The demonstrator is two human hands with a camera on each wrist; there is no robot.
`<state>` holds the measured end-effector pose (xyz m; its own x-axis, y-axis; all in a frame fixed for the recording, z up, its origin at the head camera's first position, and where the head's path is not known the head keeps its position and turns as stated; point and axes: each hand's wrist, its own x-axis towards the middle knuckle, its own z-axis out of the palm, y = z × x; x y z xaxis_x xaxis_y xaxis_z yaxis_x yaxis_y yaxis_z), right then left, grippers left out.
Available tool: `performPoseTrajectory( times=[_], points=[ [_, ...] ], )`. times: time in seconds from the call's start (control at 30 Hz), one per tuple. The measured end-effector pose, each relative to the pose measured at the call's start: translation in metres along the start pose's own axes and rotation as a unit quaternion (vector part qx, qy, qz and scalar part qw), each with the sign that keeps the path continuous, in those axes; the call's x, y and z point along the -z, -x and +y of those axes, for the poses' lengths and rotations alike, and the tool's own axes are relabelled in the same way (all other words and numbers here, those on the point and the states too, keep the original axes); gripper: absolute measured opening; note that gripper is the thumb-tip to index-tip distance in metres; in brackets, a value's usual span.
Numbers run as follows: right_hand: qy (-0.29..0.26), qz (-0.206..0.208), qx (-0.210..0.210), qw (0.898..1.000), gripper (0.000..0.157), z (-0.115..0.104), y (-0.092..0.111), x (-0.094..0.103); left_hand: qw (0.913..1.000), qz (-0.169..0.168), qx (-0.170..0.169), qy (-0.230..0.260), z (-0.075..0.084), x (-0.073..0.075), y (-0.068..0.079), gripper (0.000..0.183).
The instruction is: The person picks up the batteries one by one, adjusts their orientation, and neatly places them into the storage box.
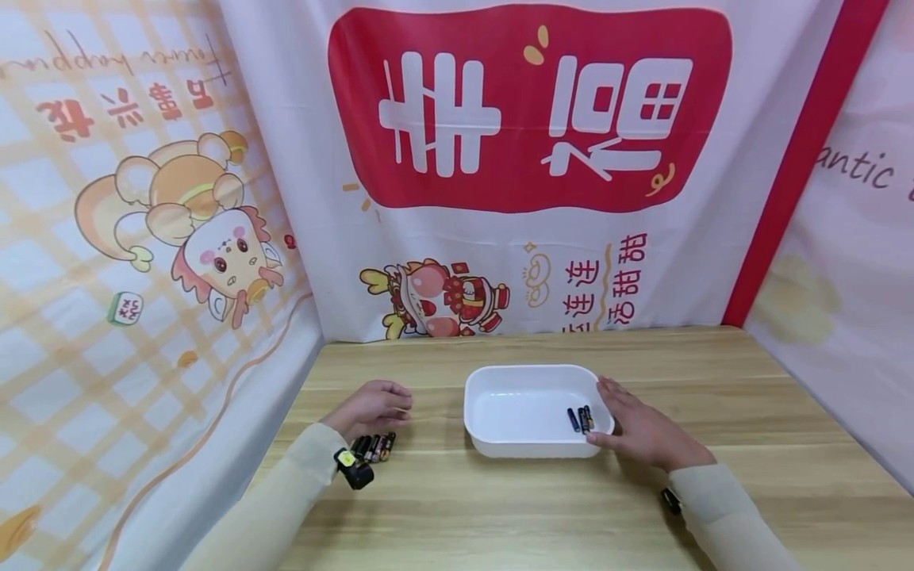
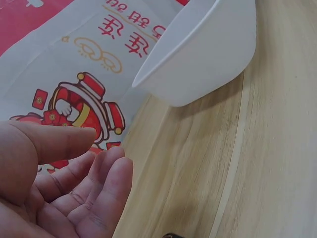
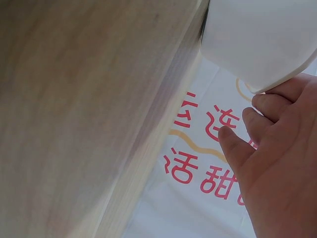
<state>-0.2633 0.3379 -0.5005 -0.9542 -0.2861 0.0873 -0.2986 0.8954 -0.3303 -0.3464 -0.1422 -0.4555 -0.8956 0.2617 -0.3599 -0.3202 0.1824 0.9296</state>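
Observation:
My left hand (image 1: 377, 406) hovers over the left part of the table, fingers loosely bent and nothing between them. Just below it in the head view lies a row of several small batteries (image 1: 375, 447), partly covered by the hand and wrist. To the right is a white plastic basin (image 1: 500, 450), with a few dark batteries (image 1: 574, 420) inside at its right end. My right hand (image 1: 646, 428) rests on that end, thumb over the rim near the front corner and fingers along the back corner. In the right wrist view the fingers (image 3: 275, 106) spread outside the rim.
The wood-grain table (image 1: 514, 515) runs back to a printed cloth (image 1: 528, 270) hanging behind it. More patterned cloth (image 1: 236, 357) closes off the left side, and another hanging (image 1: 842, 301) stands on the right. Black bands (image 1: 353, 469) sit around the wrists.

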Motion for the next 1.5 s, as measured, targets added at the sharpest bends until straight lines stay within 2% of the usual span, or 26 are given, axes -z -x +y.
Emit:
performPoseTrajectory(
  times=[0.23,0.53,0.7,1.03,1.23,1.37,1.5],
  points=[
    [-0.002,0.002,0.001,1.000,0.104,0.001,0.000,0.000,0.9999,0.014,-0.005,-0.002,-0.003,0.017,0.005,0.033],
    [-0.004,0.000,-0.003,1.000,0.105,0.001,-0.001,-0.002,0.9995,0.028,-0.017,0.001,-0.009,0.046,0.014,0.031],
    [-0.004,-0.006,-0.011,1.000,0.106,0.002,-0.003,-0.002,0.9989,0.043,-0.013,-0.015,-0.020,0.058,0.018,0.023],
    [-0.009,-0.003,-0.009,1.000,0.105,-0.001,-0.002,-0.003,0.9960,0.075,-0.004,-0.048,-0.048,0.083,0.024,0.023],
    [-0.007,-0.004,-0.004,1.000,0.104,-0.003,-0.002,-0.002,0.9929,0.092,0.023,-0.072,-0.058,0.089,0.032,0.025],
    [-0.007,0.003,0.004,1.000,0.103,-0.003,-0.001,-0.001,0.9903,0.086,0.028,-0.105,-0.059,0.087,0.035,0.026],
    [-0.008,0.006,0.015,1.000,0.103,-0.005,0.000,0.001,0.9849,0.098,0.030,-0.140,-0.058,0.083,0.033,0.025]
  ],
)
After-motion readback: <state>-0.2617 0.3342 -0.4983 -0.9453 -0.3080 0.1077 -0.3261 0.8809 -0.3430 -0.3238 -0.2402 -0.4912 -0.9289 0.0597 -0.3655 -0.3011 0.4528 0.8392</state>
